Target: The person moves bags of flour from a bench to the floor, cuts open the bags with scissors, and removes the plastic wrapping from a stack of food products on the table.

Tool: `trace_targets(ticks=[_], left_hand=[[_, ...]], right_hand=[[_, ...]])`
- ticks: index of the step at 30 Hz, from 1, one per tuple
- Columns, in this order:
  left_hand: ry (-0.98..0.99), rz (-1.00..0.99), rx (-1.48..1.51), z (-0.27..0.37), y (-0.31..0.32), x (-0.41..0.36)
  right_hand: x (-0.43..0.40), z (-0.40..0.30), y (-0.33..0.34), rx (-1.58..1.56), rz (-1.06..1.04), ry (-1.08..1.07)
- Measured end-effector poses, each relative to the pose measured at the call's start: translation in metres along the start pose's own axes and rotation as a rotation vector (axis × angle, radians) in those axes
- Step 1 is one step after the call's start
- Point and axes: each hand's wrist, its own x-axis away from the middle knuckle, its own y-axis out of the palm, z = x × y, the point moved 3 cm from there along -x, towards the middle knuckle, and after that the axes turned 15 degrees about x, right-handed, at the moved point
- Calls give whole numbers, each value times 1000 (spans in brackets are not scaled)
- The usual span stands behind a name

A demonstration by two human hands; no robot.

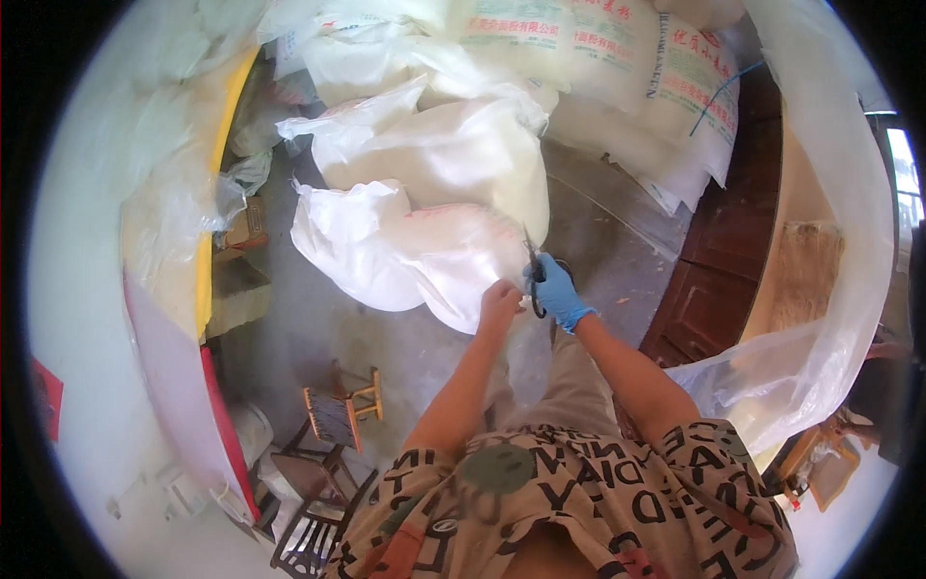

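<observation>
A full white woven sack (pixel 463 253) lies on the floor just ahead of my feet. My left hand (pixel 500 305), which is bare, grips the sack's near right corner between closed fingers. In a blue glove, my right hand (pixel 561 293) holds a pair of dark-handled scissors (pixel 535 279) close beside that corner. The scissor blades point away from me, along the sack's right end. Whether they touch the sack I cannot tell. Behind it lies a second full white sack (pixel 434 155), against the first.
Stacked printed sacks (pixel 615 58) rise at the back. To the right runs a dark red wooden cabinet (pixel 723 268), with plastic sheeting (pixel 774 376) beside it. On the left are a yellow-edged table (pixel 221 159), a cardboard box (pixel 246 221), a folding stool (pixel 333 416) and a wooden chair (pixel 311 478).
</observation>
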Motion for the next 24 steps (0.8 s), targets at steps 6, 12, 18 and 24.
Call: trace_targets(ticks=[6, 12, 18, 24], left_hand=[[46, 17, -7, 3, -5, 6], [99, 12, -22, -1, -6, 5], [157, -5, -155, 0, -5, 1], [147, 125, 81, -1, -11, 3]], right_hand=[[2, -9, -17, -75, 41, 57], [8, -27, -9, -101, -40, 18], [0, -6, 4, 69, -33, 36], [-3, 9, -7, 179, 57, 38]])
